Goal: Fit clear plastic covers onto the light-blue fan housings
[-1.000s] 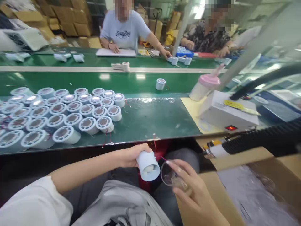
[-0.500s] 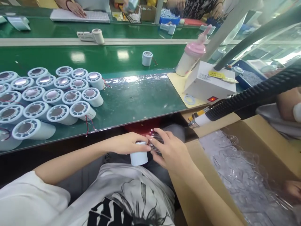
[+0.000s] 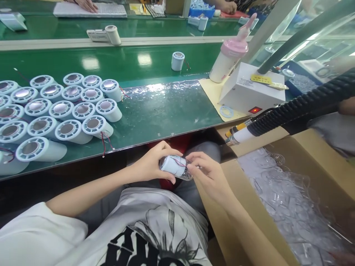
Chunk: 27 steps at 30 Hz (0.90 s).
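My left hand (image 3: 159, 164) wraps around a light-blue motor cylinder (image 3: 173, 165), tilted on its side above my lap. Thin red and dark wires (image 3: 180, 162) run along the cylinder towards its right end. A clear plastic cover (image 3: 186, 176) shows around that end, with fine spokes visible through it. My right hand (image 3: 206, 171) is at this end, its thumb and fingers pinched together where the wires reach; its fingertips partly hide the cover's rim.
Several light-blue motor cylinders (image 3: 61, 109) stand on the green bench at left, some with trailing wires. A cardboard box (image 3: 230, 184) of clear plastic covers (image 3: 280, 195) is at right. A white control box (image 3: 252, 88), a pink-lidded bottle (image 3: 230, 55) and a black ribbed hose (image 3: 302, 99) stand nearby.
The cylinder has turned from upright to lying sideways and come up against the clear cover. My left hand now grips around it; the right fingers have shifted to its right end.
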Each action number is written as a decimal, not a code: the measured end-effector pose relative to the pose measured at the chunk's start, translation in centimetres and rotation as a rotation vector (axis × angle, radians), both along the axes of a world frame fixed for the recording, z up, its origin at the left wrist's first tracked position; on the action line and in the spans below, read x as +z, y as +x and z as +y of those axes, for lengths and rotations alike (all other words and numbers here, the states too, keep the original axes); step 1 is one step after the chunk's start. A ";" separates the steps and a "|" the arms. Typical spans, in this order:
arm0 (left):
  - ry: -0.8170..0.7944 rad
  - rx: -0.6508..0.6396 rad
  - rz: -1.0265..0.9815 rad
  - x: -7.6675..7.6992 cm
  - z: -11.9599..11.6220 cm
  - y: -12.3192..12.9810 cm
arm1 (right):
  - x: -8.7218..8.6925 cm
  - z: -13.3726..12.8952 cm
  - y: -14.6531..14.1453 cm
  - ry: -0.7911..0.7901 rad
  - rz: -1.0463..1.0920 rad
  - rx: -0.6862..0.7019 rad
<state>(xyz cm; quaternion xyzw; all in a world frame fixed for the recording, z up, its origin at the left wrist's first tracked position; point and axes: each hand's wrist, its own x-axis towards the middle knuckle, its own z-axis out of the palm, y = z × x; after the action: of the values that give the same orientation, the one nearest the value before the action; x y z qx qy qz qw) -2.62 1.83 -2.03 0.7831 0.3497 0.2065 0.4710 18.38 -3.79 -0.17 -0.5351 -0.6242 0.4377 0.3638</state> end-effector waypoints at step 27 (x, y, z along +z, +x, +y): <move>-0.465 -0.124 -0.317 1.2 -1.2 -0.7 | -1.1 -1.3 1.6 -0.041 0.198 0.155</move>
<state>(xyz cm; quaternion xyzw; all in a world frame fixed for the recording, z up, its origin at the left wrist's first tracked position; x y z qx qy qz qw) -3.34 0.65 -0.86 0.6318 0.2609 0.2113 0.6986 20.00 -5.10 -1.31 -0.4469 -0.6156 0.5280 0.3775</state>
